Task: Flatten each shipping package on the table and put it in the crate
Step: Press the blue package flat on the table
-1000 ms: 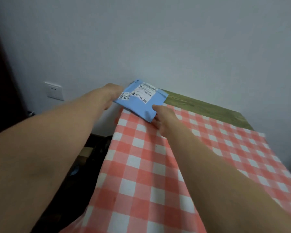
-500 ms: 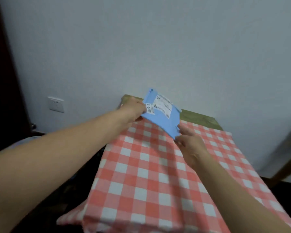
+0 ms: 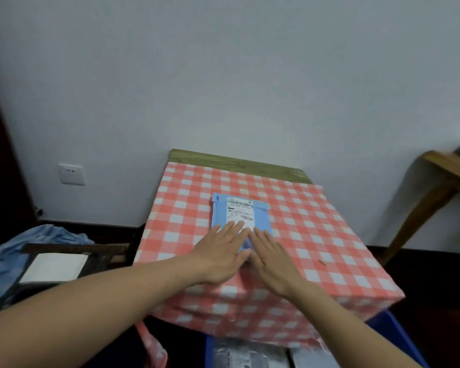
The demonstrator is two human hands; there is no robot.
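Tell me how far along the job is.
Done: grey packages lie in the crate. In hand: left hand and right hand press flat on the blue package on the table. Left: moving it into the crate; no other package shows there.

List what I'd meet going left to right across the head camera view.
Wall socket → left hand → right hand → wooden side table. The blue shipping package lies under the fingers of both hands, so it has no clear place in the order.
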